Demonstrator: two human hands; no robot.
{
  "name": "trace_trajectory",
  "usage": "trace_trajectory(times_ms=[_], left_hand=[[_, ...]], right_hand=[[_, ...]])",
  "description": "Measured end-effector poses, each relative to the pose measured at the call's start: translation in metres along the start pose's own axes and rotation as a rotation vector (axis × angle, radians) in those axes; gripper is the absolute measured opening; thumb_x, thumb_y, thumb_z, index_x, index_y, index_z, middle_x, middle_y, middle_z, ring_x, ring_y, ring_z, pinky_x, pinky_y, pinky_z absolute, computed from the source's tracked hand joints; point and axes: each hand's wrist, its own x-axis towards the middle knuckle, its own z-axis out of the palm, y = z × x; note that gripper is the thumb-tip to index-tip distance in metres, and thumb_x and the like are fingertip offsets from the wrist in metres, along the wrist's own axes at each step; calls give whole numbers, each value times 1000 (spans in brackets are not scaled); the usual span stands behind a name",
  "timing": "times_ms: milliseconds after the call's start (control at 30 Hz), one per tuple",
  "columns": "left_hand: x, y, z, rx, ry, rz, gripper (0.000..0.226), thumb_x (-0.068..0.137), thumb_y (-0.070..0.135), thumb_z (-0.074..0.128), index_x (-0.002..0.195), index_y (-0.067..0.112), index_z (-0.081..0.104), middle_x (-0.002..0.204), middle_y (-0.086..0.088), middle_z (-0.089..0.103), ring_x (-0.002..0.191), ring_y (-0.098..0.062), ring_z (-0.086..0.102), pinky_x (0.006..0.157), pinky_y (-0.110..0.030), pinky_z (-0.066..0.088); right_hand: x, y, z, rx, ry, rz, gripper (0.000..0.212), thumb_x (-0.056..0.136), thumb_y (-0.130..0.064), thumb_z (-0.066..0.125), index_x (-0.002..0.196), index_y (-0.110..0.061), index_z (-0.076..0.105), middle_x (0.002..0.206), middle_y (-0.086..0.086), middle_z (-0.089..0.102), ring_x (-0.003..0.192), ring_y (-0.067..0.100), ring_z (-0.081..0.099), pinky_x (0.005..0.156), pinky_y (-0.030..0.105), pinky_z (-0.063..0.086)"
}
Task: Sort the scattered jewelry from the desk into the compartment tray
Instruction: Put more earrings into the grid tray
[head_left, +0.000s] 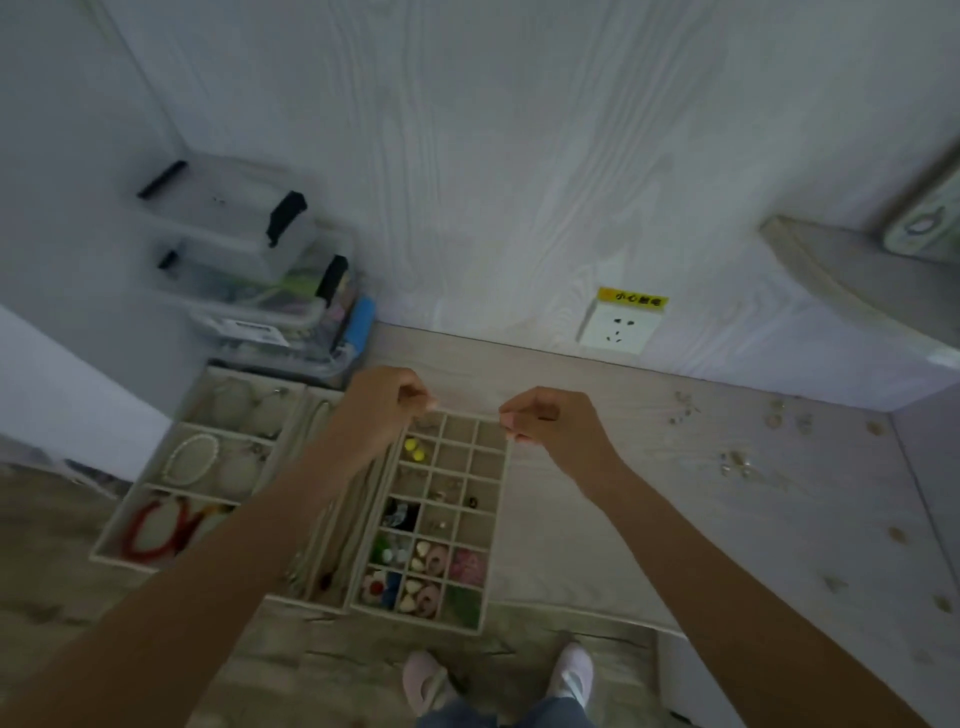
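A beige grid tray with many small compartments lies on the desk; several cells hold coloured earrings and clips. My left hand and my right hand hover over its far edge, fingers curled, each pinching one end of what looks like a thin pale chain stretched between them. The chain is faint. Scattered jewelry lies on the desk to the right. A narrow tray of long slots sits under my left forearm.
A tray with large compartments at the left holds a pearl bracelet and a red cord piece. Stacked clear storage boxes stand at the back left. A wall socket and a shelf are on the right.
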Motion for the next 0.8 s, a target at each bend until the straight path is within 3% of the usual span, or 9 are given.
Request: trace_trajectory(times_ms=[133, 267, 367, 467, 600, 800], left_hand=[[14, -14, -1, 174, -114, 52, 22, 84, 28, 68, 81, 6, 68, 77, -2, 63, 74, -16, 60, 66, -24, 40], [21, -10, 19, 257, -127, 81, 27, 84, 37, 66, 81, 10, 66, 74, 3, 49, 69, -13, 50, 65, -25, 35], [28, -13, 37, 268, -125, 55, 32, 84, 41, 65, 75, 10, 64, 72, 1, 57, 69, -17, 57, 66, -28, 42], [35, -18, 50, 226, -204, -17, 33, 85, 37, 65, 69, 9, 63, 66, -3, 61, 65, -20, 60, 63, -29, 42], [44, -19, 57, 191, -314, -83, 41, 89, 31, 61, 56, 14, 43, 55, 0, 46, 54, -17, 47, 49, -26, 29], [44, -15, 57, 300, -317, -69, 37, 91, 29, 58, 61, 16, 42, 59, 0, 48, 58, -17, 51, 60, -28, 37]], right_hand=[[-2, 7, 15, 13, 44, 38, 8, 80, 9, 65, 84, 2, 68, 55, -2, 64, 50, 2, 61, 58, 13, 52], [-6, 10, 23, 16, 75, 79, 13, 80, 12, 63, 93, 14, 65, 65, 7, 62, 46, 0, 59, 54, 10, 50], [-6, 12, 22, 4, 106, 102, 13, 80, 10, 64, 93, 12, 66, 69, 9, 63, 48, 0, 60, 55, 11, 50], [-5, 15, 20, -24, 145, 119, 9, 80, 6, 67, 89, 7, 68, 68, 9, 64, 51, 3, 61, 59, 14, 53], [-3, 20, 19, -31, 177, 139, 6, 81, 3, 67, 87, 3, 68, 71, 11, 66, 61, 16, 63, 64, 19, 54], [1, 22, 21, -27, 176, 156, 6, 81, 3, 67, 83, -2, 68, 70, 11, 65, 66, 21, 62, 67, 22, 54]])
